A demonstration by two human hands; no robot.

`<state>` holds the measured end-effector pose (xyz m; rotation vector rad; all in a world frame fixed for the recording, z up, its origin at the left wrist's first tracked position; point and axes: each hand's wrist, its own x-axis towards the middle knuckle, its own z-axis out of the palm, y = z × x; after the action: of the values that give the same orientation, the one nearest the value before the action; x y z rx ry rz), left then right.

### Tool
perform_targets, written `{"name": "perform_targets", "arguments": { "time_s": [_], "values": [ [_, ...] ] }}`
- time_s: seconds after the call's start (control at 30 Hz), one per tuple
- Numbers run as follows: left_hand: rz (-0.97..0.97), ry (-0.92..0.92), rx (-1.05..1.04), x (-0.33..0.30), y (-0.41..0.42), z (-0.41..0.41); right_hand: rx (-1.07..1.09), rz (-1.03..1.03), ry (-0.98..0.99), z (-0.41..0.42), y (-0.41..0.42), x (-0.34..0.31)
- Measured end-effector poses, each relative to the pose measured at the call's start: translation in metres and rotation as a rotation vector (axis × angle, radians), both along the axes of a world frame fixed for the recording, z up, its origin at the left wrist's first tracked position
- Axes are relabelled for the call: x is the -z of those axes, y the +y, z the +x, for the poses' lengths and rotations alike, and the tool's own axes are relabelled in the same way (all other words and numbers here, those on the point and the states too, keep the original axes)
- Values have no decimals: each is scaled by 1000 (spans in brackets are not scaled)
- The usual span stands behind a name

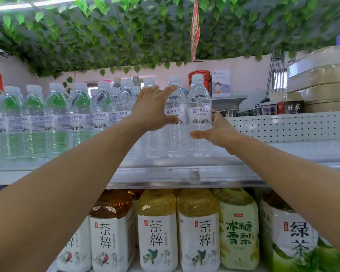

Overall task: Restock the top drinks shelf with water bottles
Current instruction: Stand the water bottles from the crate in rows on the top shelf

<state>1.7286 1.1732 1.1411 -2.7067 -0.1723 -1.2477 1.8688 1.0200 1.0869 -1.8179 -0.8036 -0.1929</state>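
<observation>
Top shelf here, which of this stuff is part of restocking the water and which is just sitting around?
Part of the job:
- left hand on a water bottle
- right hand on the end bottle
- top shelf
- bottle row

Just around:
- tea bottles below
- red cups
- steamer baskets
- leaf garland

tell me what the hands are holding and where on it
The left hand grips one water bottle at its label; the right hand holds the end bottle just below its label.
</observation>
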Motion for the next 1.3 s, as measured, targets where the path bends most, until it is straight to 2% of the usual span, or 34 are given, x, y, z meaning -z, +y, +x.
{"name": "perform_targets", "arguments": {
  "time_s": [0.23, 0.37, 0.57, 0.9, 1.0, 1.07, 1.17, 1.3],
  "values": [
    [-8, 14, -12, -2, -2, -1, -73, -22, 51, -1, -9, -8],
    [-16, -59, 23, 9, -3, -3, -168, -35, 131, 3, -19, -18],
    [-56, -68, 45, 30, -10, 3, -117, -102, -17, 10, -9, -7],
    [-112, -87, 74, 33, -14, 5, -196, -116, 13, 7, -24, -17],
    [-89, -95, 75, 39, -13, 5, -67, 140, 150, 20, -29, -37],
    [-89, -99, 76, 41, -13, 6, -61, 166, 253, 31, -24, -43],
    [-116, -94, 71, 41, -14, 6, -202, 112, 422, 41, -3, -43],
    [-136, -79, 59, 41, -18, 6, -466, 168, 668, 46, 14, -39]
  ]
}}
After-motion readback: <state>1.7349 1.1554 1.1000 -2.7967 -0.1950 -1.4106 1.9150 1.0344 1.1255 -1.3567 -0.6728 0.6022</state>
